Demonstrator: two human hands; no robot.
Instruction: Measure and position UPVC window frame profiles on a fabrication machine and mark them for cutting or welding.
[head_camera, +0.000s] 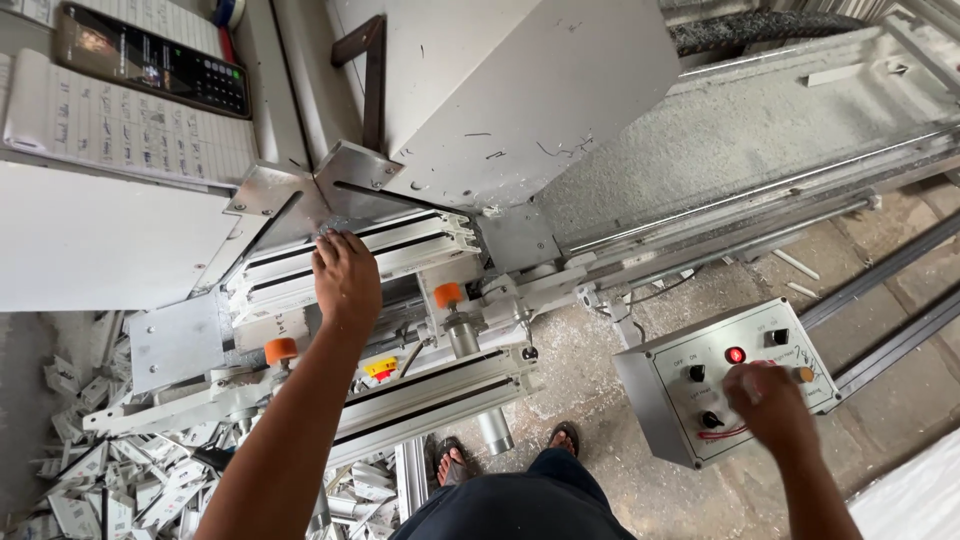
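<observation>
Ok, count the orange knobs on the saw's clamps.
2. One orange knob sits left of the left hand's forearm; the other sits right of that hand. Others may be hidden under the arm.

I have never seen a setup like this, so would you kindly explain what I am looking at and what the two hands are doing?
This is one picture from a camera worn on a person's head, looking down at their own arms, feet and a workshop floor. In front stands a metal cutting machine with a slotted guide plate and clamps topped by orange knobs. The left hand presses flat on a white profile strip lying on the machine bed. The right hand touches a grey control box, which carries black switches and a lit red lamp. White offcuts are piled on the floor at lower left. At upper left a phone lies on handwritten paper sheets.
</observation>
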